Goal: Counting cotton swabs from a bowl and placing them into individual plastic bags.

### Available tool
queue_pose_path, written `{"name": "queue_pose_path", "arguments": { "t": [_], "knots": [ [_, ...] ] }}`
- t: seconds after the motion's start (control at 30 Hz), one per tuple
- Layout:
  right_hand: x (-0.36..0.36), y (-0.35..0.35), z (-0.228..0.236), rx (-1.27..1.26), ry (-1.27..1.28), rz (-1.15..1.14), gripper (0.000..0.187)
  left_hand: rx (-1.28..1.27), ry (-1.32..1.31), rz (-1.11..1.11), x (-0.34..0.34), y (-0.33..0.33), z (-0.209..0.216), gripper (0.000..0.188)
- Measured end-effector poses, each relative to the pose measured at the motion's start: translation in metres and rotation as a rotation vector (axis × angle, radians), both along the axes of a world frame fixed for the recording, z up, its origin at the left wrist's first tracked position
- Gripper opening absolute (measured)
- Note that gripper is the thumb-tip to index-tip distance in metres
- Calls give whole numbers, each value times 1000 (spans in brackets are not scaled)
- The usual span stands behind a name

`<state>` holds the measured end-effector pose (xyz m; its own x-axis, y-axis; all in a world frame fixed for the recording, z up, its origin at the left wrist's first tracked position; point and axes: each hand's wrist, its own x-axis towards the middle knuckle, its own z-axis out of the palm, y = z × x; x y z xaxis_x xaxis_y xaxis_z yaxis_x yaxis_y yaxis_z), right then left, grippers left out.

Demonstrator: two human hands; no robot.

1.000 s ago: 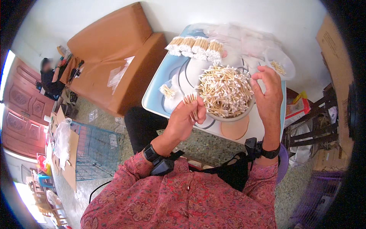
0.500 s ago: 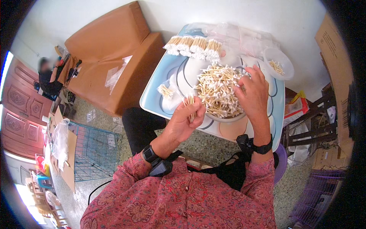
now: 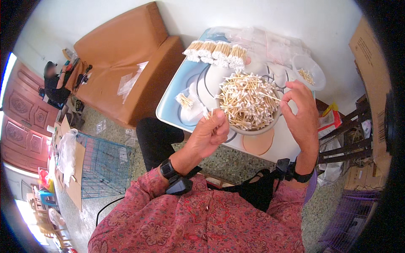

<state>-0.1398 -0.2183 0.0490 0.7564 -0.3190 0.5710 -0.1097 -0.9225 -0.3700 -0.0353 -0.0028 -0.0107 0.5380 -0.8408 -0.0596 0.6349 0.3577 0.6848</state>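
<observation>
Left hand (image 3: pixel 206 134) pinching a swab bundle (image 3: pixel 209 113), right hand (image 3: pixel 301 113) pinching one swab (image 3: pixel 271 97), swab pile (image 3: pixel 244 103) filling a bowl (image 3: pixel 254 132) on a blue-and-white table (image 3: pixel 169 110), pale wall (image 3: pixel 253 12) rising behind, brown sofa (image 3: pixel 107 76) (bearing clear plastic (image 3: pixel 125 86)) standing left.

From my end, I'm seeing the left hand (image 3: pixel 206 135) clutching a bunch of swabs (image 3: pixel 208 113), while the right hand (image 3: pixel 304 114) is pinching a single swab (image 3: pixel 269 96). Between both grips, a bowl (image 3: pixel 253 132) is holding a loose heap (image 3: pixel 247 101). Beyond the left grip, a small bag (image 3: pixel 184 101) is lying near four bundles (image 3: pixel 215 52); beyond the right, a translucent dish (image 3: pixel 311 63) is sitting.
</observation>
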Motion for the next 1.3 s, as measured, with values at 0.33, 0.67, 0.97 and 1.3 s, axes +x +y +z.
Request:
{"name": "queue_pose_path", "arguments": {
  "t": [0.33,0.67,0.97,1.3],
  "knots": [
    [10,32,3,119,-118,461,11,116,-131,61,-11,-10,19,26],
    [18,47,-10,210,-147,522,14,116,-216,311,-8,-10,19,8],
    [24,55,-17,367,-210,533,12,109,-265,310,-9,-7,21,10],
    [25,58,-22,542,-205,516,5,67,-281,320,-10,-7,20,10]
  ]
}}
